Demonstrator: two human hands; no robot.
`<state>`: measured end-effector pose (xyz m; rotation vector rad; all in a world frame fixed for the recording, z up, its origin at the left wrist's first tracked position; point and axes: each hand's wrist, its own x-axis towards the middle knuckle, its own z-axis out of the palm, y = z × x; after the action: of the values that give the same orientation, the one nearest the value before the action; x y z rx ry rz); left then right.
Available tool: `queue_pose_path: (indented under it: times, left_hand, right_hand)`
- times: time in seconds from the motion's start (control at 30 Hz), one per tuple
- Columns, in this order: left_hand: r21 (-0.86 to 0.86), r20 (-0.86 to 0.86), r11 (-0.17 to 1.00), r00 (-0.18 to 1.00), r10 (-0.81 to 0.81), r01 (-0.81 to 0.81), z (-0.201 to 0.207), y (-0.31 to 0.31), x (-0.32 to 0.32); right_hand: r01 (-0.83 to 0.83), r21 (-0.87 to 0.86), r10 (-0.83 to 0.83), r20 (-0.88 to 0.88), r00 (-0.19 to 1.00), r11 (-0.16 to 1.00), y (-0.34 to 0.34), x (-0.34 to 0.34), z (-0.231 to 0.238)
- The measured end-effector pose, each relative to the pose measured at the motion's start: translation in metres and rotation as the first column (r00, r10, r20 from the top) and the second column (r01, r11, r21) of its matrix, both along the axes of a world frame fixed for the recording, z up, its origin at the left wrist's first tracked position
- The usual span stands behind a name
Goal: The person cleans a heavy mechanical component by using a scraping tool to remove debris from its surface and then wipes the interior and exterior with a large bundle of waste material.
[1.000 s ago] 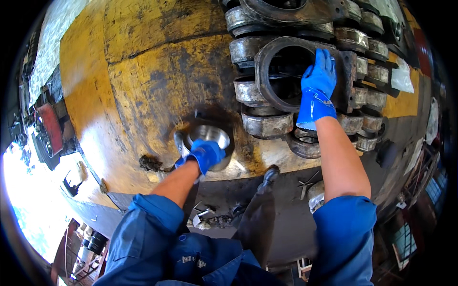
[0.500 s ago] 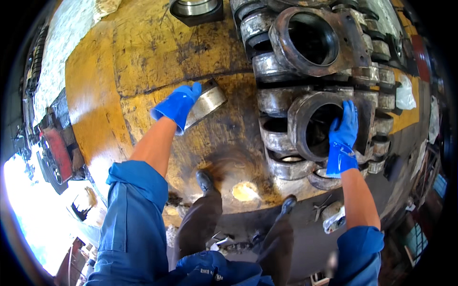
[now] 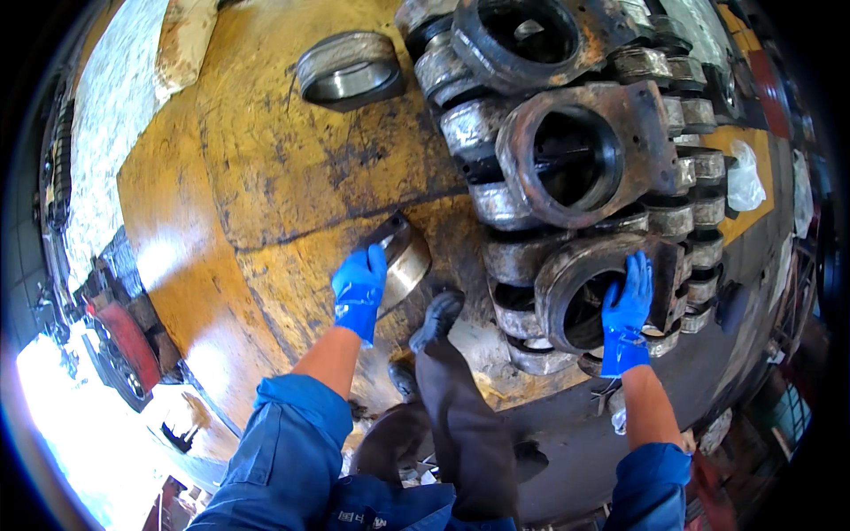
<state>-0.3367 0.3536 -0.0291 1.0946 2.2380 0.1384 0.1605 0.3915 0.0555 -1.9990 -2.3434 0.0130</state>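
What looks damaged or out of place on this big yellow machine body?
The yellow surface is badly worn, with paint scraped to dark patches and a crack-like line across it. The metal ring by the left hand sits tilted, unlike the flat ring above. The right hand rests on a rusty housing.

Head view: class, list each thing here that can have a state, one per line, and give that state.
Left hand: blue-gloved, fingers on the lower steel ring, grip not closed round it.
Right hand: blue-gloved, resting on the rim of the nearest housing.
Lower steel ring: tilted against the yellow surface.
Upper steel ring: untouched, apart from both hands.
Nearest housing: bore open, rusty.
Middle housing: bore open, untouched.
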Motion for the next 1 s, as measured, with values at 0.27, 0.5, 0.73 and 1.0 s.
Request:
queue_pose_path:
  times: [0.27,0.5,0.73,1.0]
  left_hand:
    - [-0.100,0.057,0.995,0.998,0.005,0.001,0.004,0.010,0.000]
    - [-0.090,0.008,0.996,1.000,-0.011,0.011,0.009,0.008,-0.011]
    - [-0.206,0.139,0.972,0.987,-0.085,0.113,0.002,0.018,-0.013]
    - [-0.427,0.340,0.860,0.931,-0.133,0.279,0.009,0.048,-0.016]
  right_hand:
    - [0.025,-0.223,-0.038,-0.054,0.998,0.975,0.022,-0.014,0.048]
    - [-0.077,0.114,0.102,-0.242,0.965,0.991,0.171,-0.145,0.083]
    - [0.107,0.179,-0.066,-0.219,0.974,0.978,0.273,-0.125,-0.006]
    - [0.100,0.150,-0.059,-0.255,0.965,0.984,0.277,-0.125,-0.005]
